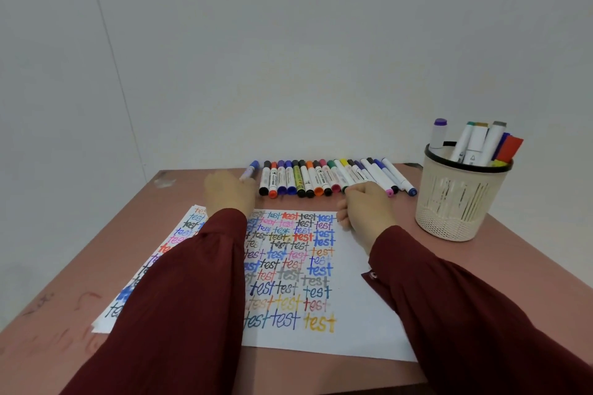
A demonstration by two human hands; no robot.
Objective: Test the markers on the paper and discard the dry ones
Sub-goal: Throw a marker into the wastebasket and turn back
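A row of several capped markers (321, 178) lies along the table's far edge. My left hand (229, 194) is at the row's left end and holds a blue-capped marker (251, 170), which sticks out past my fingers toward the wall. My right hand (367, 208) rests at the top right corner of the paper (359, 324). Its fingers are curled, its knuckles touch the near ends of the markers, and nothing shows inside it. The white sheet is covered with the word "test" in many colours. My left sleeve hides part of the paper.
A beige mesh cup (459, 202) with a black rim stands at the far right of the table and holds several markers upright. A second sheet (179, 231) peeks out under the first on the left. The brown tabletop (57, 340) has faint red scribbles.
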